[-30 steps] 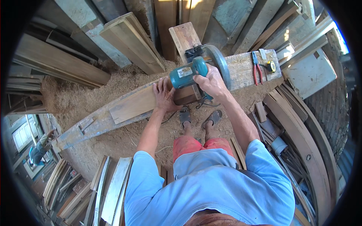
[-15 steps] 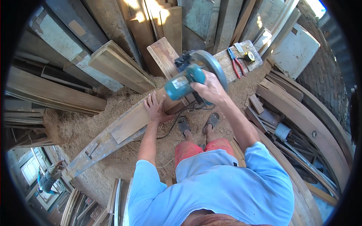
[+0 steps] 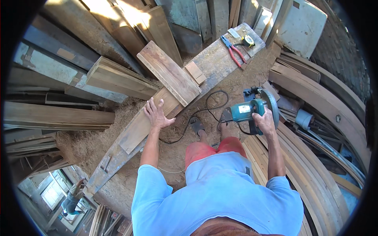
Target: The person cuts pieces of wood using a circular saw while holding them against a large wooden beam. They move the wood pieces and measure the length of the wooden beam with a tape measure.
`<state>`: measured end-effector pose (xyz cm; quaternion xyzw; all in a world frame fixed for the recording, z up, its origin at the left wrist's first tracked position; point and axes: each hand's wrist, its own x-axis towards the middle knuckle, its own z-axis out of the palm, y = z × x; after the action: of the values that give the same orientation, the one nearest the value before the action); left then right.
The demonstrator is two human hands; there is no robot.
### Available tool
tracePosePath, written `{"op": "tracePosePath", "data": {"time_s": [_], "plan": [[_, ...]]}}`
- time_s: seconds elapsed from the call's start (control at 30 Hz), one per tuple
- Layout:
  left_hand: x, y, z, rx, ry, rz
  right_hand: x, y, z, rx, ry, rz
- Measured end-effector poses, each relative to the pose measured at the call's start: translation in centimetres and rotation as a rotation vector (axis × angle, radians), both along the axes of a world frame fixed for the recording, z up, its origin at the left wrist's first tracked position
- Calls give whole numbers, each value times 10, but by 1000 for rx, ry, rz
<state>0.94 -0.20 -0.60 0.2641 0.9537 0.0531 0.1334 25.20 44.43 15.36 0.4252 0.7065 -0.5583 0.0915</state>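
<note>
My right hand (image 3: 264, 121) grips the handle of a teal circular saw (image 3: 244, 111), held off to the right of my legs above the stacked boards. A black cord (image 3: 209, 103) trails from it across the floor. On a long wooden plank (image 3: 136, 129) my left hand (image 3: 156, 114) rests with its fingers spread. A shorter, thick board (image 3: 169, 72) lies crosswise over the plank, just beyond that hand. Beside it sits a small wood block (image 3: 195, 73). All of these lie on a narrow, worn bench (image 3: 214, 59).
Red-handled pliers (image 3: 234, 51) and a yellow tape measure (image 3: 248, 40) lie on the bench's far end. Boards (image 3: 120, 78) lean along the left and back. Curved timbers (image 3: 315, 106) are piled at right. Sawdust covers the ground. Another person (image 3: 73, 198) is at far lower left.
The circular saw has moved in my right hand from over the crosswise board to the right, away from the bench. My left hand stays on the plank. The view has shifted slightly.
</note>
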Motion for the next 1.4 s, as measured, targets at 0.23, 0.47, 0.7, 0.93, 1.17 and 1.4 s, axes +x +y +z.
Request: {"op": "tracePosePath", "data": {"time_s": [0.23, 0.47, 0.7, 0.93, 1.17, 1.4], "plan": [[-11, 29, 22, -269, -80, 30, 37, 45, -144, 262, -268, 237], [-9, 13, 8, -95, 35, -72, 19, 66, -253, 245, -527, 498], [-8, 10, 5, 21, 60, -140, 15, 91, -394, 413, -540, 639], [-13, 9, -1, 19, 20, -179, -8, 116, -501, 480, -714, 685], [-22, 6, -5, -3, -14, -223, 29, 104, -635, 730, -607, 911], [-13, 1, -1, -28, -26, -193, 27, 27, -646, 802, -354, 1141]]}}
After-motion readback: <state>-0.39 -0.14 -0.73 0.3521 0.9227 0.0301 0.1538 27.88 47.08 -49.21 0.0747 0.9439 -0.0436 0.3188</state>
